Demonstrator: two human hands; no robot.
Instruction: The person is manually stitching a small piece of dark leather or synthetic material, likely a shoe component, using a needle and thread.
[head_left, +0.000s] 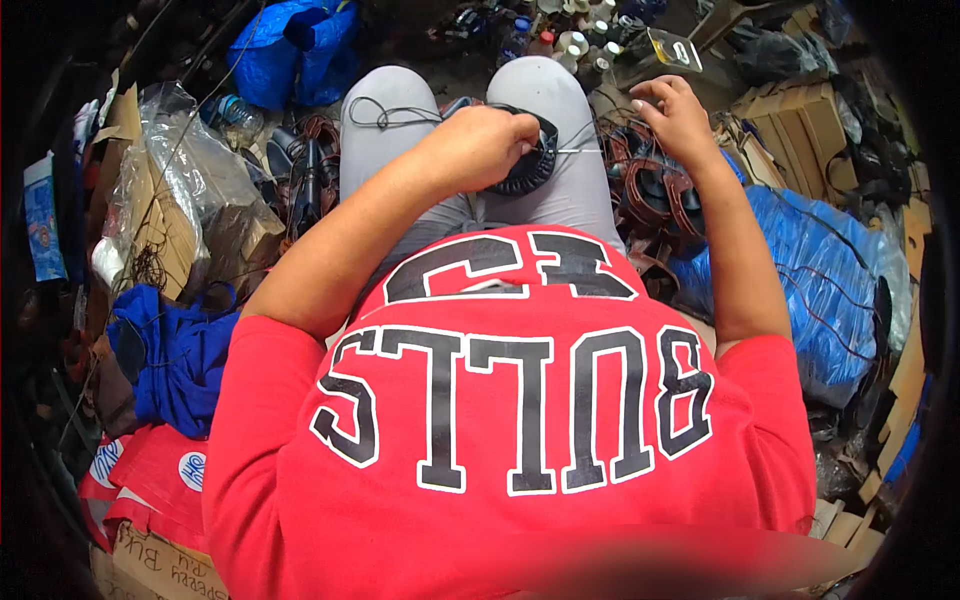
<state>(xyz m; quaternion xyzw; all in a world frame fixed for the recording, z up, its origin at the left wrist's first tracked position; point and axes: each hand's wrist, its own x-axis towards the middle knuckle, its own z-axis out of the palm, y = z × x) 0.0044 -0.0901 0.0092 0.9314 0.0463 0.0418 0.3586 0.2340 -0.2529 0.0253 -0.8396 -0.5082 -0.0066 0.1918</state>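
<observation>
My left hand (488,148) is closed above my thighs, over a black piece with a ribbed rim (530,178), which looks like part of a shoe sole. From its fingers a thin, pale, needle-like rod (578,151) points to the right; its other end is hidden. Dark thread (385,113) loops across my left knee, beside that hand. My right hand (678,118) is raised past my right knee, fingers curled and thumb close to the index finger. Anything pinched there is too small to make out. Below it lie brown and black strapped shoes (660,195).
Several capped bottles (575,45) stand beyond my knees. A blue bag (300,50) lies at the far left, blue cloth (175,350) nearer. Cardboard (800,135) and a blue plastic-wrapped bundle (805,280) crowd my right. Clear plastic (185,130) covers cardboard on my left.
</observation>
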